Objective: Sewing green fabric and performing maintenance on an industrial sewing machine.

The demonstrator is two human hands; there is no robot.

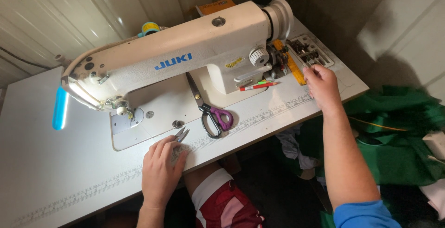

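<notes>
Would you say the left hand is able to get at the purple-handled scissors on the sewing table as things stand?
Probably yes. The left hand rests flat by the small thread snips, and the scissors lie close to its right on the table, with nothing between.

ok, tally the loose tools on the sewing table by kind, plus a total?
Scissors, purple handles: 1
Thread snips at the left hand: 1
Red pencil or pen: 1
Yellow ruler: 1
Tray of small metal parts by the right hand: 1
Total: 5
</notes>
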